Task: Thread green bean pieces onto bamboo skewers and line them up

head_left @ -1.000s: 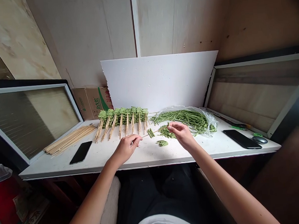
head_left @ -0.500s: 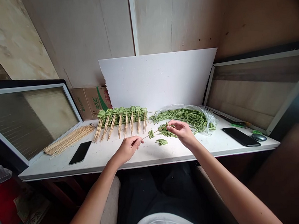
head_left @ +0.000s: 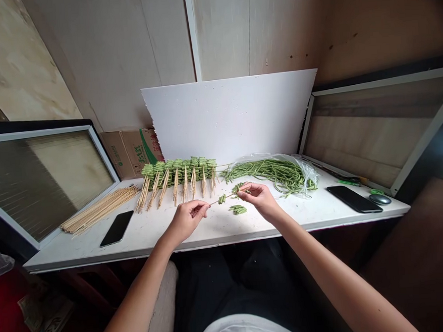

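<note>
My left hand (head_left: 189,220) is closed on one end of a thin bamboo skewer (head_left: 229,196). The skewer slants up to the right into the pinched fingers of my right hand (head_left: 260,199). Whether a bean piece is also between those fingers is hidden. Short green bean pieces (head_left: 222,199) show along the skewer, between my hands. Just below lies a small group of cut bean pieces (head_left: 238,210) on the white table (head_left: 207,233). More cut pieces (head_left: 238,187) lie behind my right fingertips, partly covered by them.
Stacked bean skewers (head_left: 180,171) stand at the back, sticks toward me. Loose bare skewers (head_left: 99,210) and a phone (head_left: 116,228) lie left. Long green beans (head_left: 271,172) spill from a clear bag at right, near another phone (head_left: 354,199) and a mouse (head_left: 380,199).
My right hand has moved left and slightly down, its fingers now meeting the skewer's end. My left hand still holds the other end. The view has shifted slightly.
</note>
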Demonstrator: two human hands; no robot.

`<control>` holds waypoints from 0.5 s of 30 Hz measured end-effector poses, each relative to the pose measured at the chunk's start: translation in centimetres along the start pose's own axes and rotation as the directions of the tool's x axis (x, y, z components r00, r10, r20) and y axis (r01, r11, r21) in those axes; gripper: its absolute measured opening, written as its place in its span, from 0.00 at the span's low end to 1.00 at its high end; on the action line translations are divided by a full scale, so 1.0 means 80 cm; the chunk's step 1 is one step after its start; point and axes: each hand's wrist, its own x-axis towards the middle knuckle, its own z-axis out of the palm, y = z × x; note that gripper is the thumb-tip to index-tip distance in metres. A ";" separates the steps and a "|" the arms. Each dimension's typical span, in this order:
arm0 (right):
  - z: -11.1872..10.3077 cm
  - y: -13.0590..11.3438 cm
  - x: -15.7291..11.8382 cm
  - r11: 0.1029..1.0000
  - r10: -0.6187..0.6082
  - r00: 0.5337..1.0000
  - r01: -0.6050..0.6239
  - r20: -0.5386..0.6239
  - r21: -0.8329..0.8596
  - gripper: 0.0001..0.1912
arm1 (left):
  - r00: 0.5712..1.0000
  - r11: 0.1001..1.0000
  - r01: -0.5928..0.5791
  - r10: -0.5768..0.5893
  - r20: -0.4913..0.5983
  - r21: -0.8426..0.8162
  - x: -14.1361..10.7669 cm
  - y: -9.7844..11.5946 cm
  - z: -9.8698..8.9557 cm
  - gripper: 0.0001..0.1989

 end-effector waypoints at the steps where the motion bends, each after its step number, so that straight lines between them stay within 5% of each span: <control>1: 0.003 0.002 -0.001 1.000 0.008 1.000 -0.008 0.015 -0.004 0.19 | 1.000 1.000 -0.011 0.011 -0.002 0.006 0.000 0.003 0.001 0.17; 15: 0.007 -0.002 -0.004 0.995 -0.075 0.992 0.081 0.097 -0.058 0.16 | 0.997 0.993 -0.075 0.075 0.005 0.088 -0.003 0.013 0.005 0.18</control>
